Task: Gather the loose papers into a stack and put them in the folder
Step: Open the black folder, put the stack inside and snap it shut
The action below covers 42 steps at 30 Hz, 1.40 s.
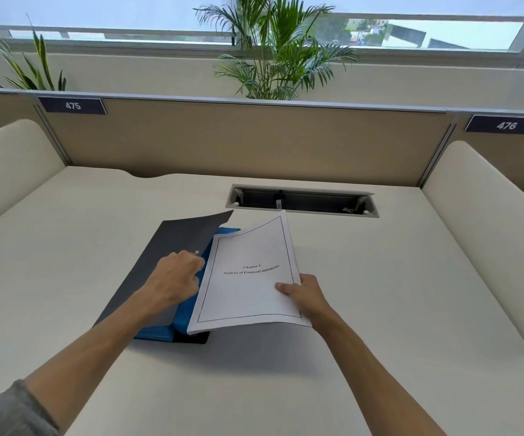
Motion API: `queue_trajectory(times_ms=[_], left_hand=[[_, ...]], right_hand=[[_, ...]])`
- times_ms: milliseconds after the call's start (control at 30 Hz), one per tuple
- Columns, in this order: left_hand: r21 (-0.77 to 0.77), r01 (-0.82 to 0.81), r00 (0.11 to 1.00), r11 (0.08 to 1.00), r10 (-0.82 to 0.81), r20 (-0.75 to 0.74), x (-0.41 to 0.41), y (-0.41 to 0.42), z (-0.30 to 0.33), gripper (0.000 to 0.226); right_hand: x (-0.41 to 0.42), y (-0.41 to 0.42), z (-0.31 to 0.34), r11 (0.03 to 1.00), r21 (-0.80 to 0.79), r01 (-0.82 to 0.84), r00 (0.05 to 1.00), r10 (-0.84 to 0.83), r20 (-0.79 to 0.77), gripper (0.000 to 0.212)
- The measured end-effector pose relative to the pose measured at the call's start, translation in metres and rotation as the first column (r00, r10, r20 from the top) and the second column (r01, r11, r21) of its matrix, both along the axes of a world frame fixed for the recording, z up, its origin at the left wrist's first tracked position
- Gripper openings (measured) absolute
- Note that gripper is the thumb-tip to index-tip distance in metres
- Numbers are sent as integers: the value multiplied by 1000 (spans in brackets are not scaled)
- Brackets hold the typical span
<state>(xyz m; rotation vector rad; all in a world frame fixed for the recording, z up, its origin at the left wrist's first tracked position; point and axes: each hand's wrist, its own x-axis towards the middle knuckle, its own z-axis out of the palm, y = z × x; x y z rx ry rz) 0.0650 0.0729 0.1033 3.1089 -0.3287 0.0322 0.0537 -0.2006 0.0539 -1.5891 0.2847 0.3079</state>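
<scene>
A stack of white papers (248,278), its top sheet printed "Chapter 5, Analysis of Financial statements", hangs tilted above the desk. My right hand (304,294) grips its lower right edge. The stack's left edge lies over a folder (166,247) with a dark grey cover and blue inner pockets, which rests on the desk. My left hand (175,278) sits on the raised grey cover and holds it up, fingers curled at the cover's right edge beside the papers. The stack hides the folder's right part.
The cream desk (380,309) has a recessed cable tray (301,201) just behind the papers. Beige partition panels with labels 475 (72,105) and 476 (506,125) wall the back. Cream side dividers stand left and right. Potted palms (276,58) stand behind the partition.
</scene>
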Motion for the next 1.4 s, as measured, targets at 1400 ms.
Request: queue_trajectory(times_ms=[1400], left_hand=[[-150,224,973,963,-229,-22,-18,-63,9,16]], right_hand=[[-13,74,-3,936,-350,39,989,13,147,25]])
